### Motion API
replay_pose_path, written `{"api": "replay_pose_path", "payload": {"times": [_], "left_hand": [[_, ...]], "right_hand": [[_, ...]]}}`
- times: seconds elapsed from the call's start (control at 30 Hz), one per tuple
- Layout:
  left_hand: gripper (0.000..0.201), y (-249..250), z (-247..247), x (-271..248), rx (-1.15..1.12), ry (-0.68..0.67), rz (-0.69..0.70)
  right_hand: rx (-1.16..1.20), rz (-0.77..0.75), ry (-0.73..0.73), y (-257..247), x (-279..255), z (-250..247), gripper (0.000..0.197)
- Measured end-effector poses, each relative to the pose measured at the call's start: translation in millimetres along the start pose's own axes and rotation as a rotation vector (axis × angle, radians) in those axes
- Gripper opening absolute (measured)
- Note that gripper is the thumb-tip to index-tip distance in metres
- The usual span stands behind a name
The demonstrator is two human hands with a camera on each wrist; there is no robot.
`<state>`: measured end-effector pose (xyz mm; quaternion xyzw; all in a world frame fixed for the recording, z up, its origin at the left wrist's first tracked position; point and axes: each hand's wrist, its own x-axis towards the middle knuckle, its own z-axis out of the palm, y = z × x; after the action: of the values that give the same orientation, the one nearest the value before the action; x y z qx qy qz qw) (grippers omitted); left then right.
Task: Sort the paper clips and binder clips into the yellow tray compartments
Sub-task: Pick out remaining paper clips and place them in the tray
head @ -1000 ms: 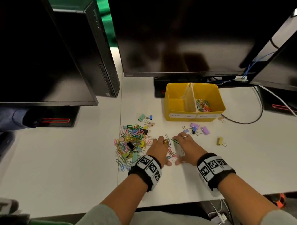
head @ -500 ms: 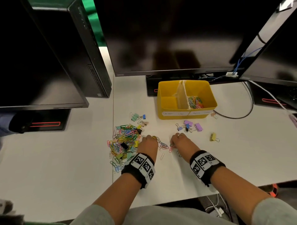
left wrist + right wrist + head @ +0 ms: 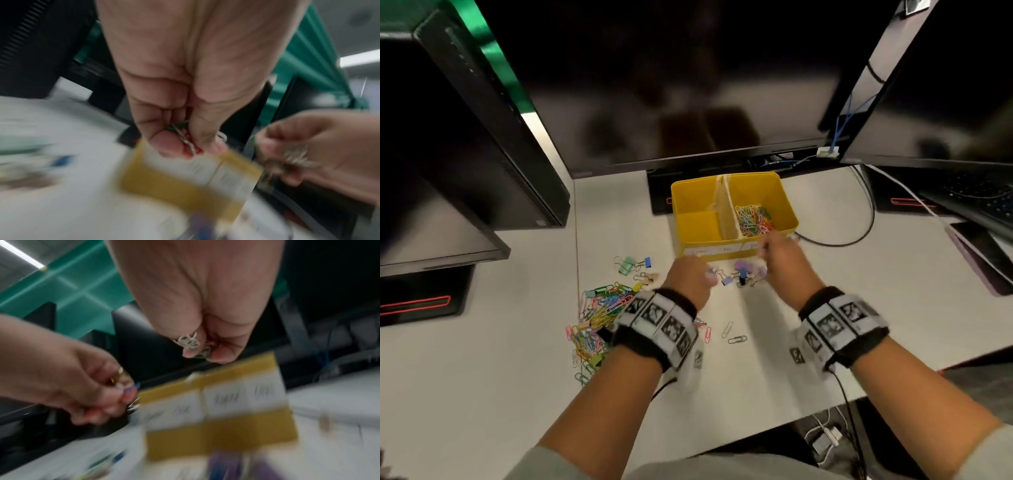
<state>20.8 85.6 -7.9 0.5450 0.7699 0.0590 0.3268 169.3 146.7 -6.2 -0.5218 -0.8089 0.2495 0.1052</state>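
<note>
Pinching paper clips [image 3: 186, 141], both hands [image 3: 732, 270] hover just before the yellow tray [image 3: 787, 212].

Both forearms are extended forward from grey sleeves, each wrist wrapped in a black band carrying white tags printed with black square patterns. The left hand [image 3: 690, 279] is held raised with its back upward, the fingers curled toward the thumb, and a small bunch of thin coloured wire paper clips [image 3: 184, 138] is pinched between fingertips and thumb. A gold ring [image 3: 118, 374] is worn on one of its fingers. The right hand [image 3: 784, 260] is held slightly further forward and higher, likewise curled, with a few green and red wire paper clips [image 3: 206, 352] gripped between thumb and fingers. An ornate silver ring [image 3: 188, 341] is worn on it. Both hands are blurred.
</note>
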Motion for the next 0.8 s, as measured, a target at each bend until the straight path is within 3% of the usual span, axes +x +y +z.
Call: {"api": "replay_pose_path", "payload": {"times": [0.1,0.27,0.33,0.47,0.53,0.63,0.7,0.8], "left_hand": [[0.031,56,-29,25,-0.11,0.11,0.073],[0.036,97,-45,83,0.11,0.046,0.02],[0.039,98,-47,90,0.091,0.006,0.052],[0.041,94,-54,62,-0.087,-0.04,0.167],[0.038,80,-57,41,-0.147,0.037,0.215],[0.026,38,-39,8,0.061,0.144,0.172],[0.031,6,-11,-11,0.165,0.006,0.068],[0.076,-30,36,-30,0.24,-0.289,-0.037]], "right_hand": [[-0.175,0.078,0.115,13,43,-25,0.019],[-0.414,0.079,-0.061,20,81,-31,0.021],[-0.403,0.037,-0.05,19,77,-36,0.022],[-0.139,-0.091,0.142,20,30,-32,0.019],[-0.072,-0.142,0.009,23,-1,-13,0.019],[-0.086,-0.176,-0.356,27,-36,27,0.023],[-0.077,-0.205,-0.481,31,-46,50,0.036],[-0.107,-0.276,-0.574,25,-44,65,0.039]]}}
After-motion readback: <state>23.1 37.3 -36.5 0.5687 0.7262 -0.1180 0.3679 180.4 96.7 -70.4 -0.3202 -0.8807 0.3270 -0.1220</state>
